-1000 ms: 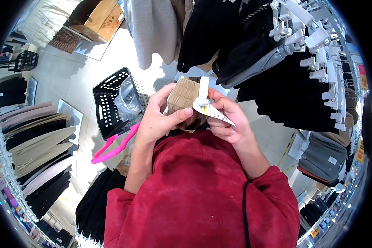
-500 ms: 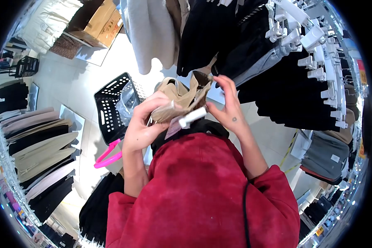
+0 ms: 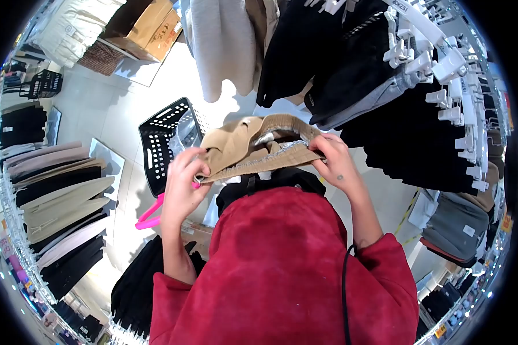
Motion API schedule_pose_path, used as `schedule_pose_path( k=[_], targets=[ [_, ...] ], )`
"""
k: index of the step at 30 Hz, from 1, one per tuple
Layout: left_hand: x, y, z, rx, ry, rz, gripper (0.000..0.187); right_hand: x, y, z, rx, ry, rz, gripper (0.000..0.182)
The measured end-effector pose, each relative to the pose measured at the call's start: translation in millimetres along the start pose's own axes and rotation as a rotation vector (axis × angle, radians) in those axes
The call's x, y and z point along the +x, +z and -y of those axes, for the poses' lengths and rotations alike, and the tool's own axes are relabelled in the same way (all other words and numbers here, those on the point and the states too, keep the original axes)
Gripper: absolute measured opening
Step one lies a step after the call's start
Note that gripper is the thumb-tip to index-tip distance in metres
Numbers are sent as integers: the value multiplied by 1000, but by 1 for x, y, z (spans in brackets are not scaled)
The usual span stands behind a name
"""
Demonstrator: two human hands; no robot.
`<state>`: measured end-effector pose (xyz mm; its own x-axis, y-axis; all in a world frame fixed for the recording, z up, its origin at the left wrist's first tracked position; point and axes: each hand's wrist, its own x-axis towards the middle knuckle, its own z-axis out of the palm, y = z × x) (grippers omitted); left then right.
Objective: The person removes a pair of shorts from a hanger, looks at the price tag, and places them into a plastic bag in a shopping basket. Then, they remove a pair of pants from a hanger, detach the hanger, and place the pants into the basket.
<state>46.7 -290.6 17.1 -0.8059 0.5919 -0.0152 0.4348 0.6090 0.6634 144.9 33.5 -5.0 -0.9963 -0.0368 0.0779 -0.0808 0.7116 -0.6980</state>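
In front of my red top I hold a pair of tan pants [image 3: 229, 141], by the look of the ribbed elastic waistband; the lower part is hidden. My left hand [image 3: 185, 177] pinches one end of the waistband, fingers closed. At the other end my right hand [image 3: 335, 163] grips the band between thumb and fingers. The waistband is drawn out wide between both hands, with its opening and pale inner stitching showing. Just beyond my left hand stands a black shopping basket [image 3: 153, 150] with a pink handle [image 3: 148, 221] and clear plastic inside.
Grey pants [image 3: 220, 52] and black pants [image 3: 288, 54] hang ahead. White hangers [image 3: 450, 66] line the rack on the right. Folded clothes hang in a row at left [image 3: 69, 198]. A cardboard box [image 3: 149, 34] sits at the upper left. More black clothes [image 3: 141, 276] hang low beside me.
My hands have moved apart, and the bunched waistband is now stretched out between them. The white tag that hung near my left hand no longer shows. The view has shifted slightly.
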Motion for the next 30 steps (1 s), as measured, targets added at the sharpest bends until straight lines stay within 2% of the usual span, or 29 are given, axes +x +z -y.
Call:
schedule_pose_path(
  k=[3, 4, 7, 9, 13, 14, 17, 19, 21, 23, 24, 25, 26, 27, 28, 29, 30],
  targets=[
    [-4, 9, 6, -106, 7, 134, 27, 1, -8, 7, -27, -22, 8, 19],
    [-5, 11, 3, -51, 81, 94, 25, 1, -10, 8, -42, -28, 11, 19],
    [-13, 15, 6, -217, -96, 232, 23, 3, -20, 3, -232, -100, -57, 16],
    [-19, 17, 3, -331, -123, 180, 23, -6, -26, -4, -346, -90, -43, 24],
    [-37, 42, 3, -431, -164, 44, 24, -38, -6, -25, -126, 180, 40, 31],
    [-42, 51, 4, -413, -201, 3, 24, -47, 1, -39, -93, 212, 125, 31],
    [-48, 67, 2, -318, -346, -90, 32, -54, 18, -49, 231, 730, 364, 33],
    [-43, 75, -7, -312, -409, -223, 36, -59, 40, -59, 241, 670, 112, 30],
    [-29, 88, -8, -562, -352, -328, 49, -50, 51, -57, 380, 625, -111, 27],
    [-11, 108, -7, -890, -429, -330, 56, -18, 54, -24, 634, 602, -310, 24],
    [0, 110, -18, -1073, -482, -318, 59, -5, 57, -4, 846, 643, -283, 18],
    [18, 95, -49, -1299, -534, -256, 61, 2, 70, 0, 744, 515, -296, 18],
    [27, 102, -60, -1282, -474, -207, 58, 10, 73, 15, 682, 492, -225, 18],
    [34, 109, -71, -1263, -416, -160, 56, 12, 77, 24, 798, 481, -116, 26],
    [38, 111, -87, -1138, -269, -201, 54, 15, 78, 31, 891, 393, -147, 31],
    [40, 103, -91, -883, -153, -197, 57, 19, 74, 38, 987, 297, -174, 36],
    [41, 89, -98, -973, -143, -100, 61, 20, 65, 41, 1218, 317, -135, 41]
  ],
)
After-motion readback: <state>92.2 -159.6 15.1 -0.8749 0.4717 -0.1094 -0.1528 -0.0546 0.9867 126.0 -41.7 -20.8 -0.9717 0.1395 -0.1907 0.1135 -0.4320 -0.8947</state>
